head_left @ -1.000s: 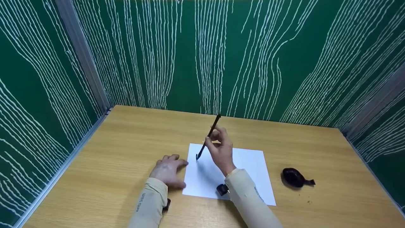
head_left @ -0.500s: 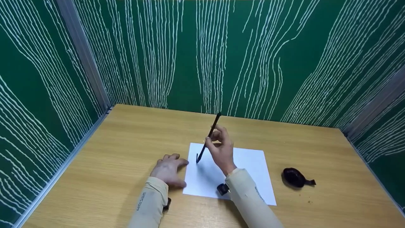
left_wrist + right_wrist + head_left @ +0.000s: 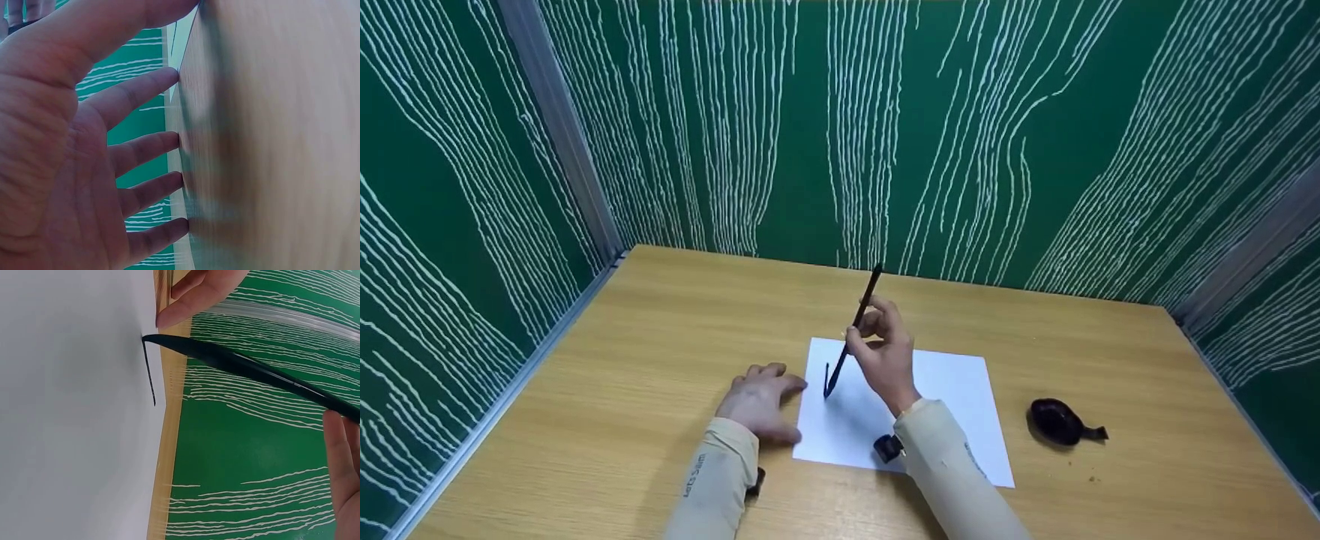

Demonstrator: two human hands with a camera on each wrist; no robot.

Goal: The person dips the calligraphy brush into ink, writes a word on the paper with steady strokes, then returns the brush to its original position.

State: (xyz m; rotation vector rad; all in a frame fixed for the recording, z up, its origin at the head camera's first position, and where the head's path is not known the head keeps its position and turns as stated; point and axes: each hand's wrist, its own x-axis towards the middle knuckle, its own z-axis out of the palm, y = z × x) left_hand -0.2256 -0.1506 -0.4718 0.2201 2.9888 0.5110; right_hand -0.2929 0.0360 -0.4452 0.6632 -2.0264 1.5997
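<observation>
Bright, diffuse light, soft shadow on the paper (image 3: 847,420), left-wrist tabletop (image 3: 292,140) blurry, perhaps out of focus.

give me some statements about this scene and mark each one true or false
1. The right grip holds a black brush. True.
2. The dark dish lies on the table, right of the paper. True.
3. The brush tip hangs well clear of the paper. False: it touches the paper.
4. The left grip holds the dish. False: it rests by the paper's left edge.
5. A thin dark line shows on the paper. True.
</observation>
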